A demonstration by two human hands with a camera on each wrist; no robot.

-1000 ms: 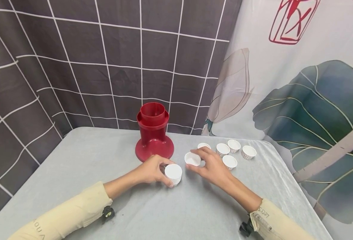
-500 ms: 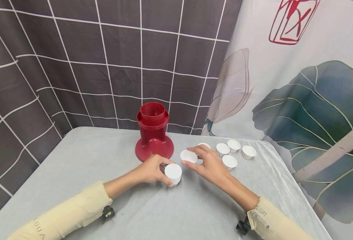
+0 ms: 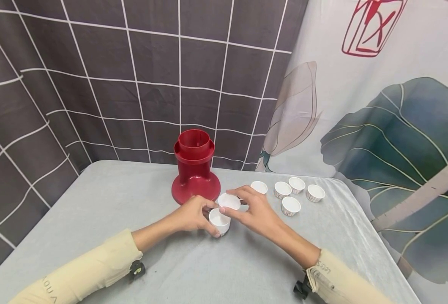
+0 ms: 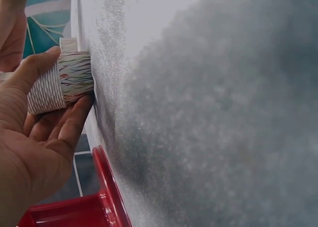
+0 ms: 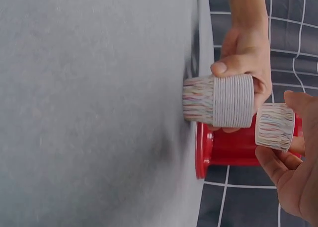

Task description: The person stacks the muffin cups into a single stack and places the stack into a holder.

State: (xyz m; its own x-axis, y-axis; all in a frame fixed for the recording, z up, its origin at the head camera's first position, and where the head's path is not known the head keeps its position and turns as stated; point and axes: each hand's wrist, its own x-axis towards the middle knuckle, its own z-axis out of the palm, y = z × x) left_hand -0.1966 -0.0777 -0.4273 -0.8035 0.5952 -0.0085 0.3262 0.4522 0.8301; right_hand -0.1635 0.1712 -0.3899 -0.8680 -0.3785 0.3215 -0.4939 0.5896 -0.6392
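Note:
My left hand (image 3: pixel 195 215) grips a nested stack of paper baking cups (image 5: pixel 232 102) that stands upright on the table, thumb on the near side and fingers behind. The stack's ridged rims and streaked base show in the left wrist view. Between thumb and fingers, my right hand (image 3: pixel 256 211) pinches a single paper baking cup (image 3: pixel 229 201), white inside with coloured streaks outside. That cup is held just above and behind the top of the stack. In the right wrist view a small gap shows between them.
Behind my left hand stands a red cylindrical holder (image 3: pixel 195 185) on a round base. Several single baking cups, among them one nearer cup (image 3: pixel 290 206), sit at the table's right rear. A grey cloth covers the table (image 3: pixel 163 270); curtains hang behind it.
My right hand has moved left with its baking cup, from beside the stack to just over its rear edge. My left hand and the stack have stayed in place.

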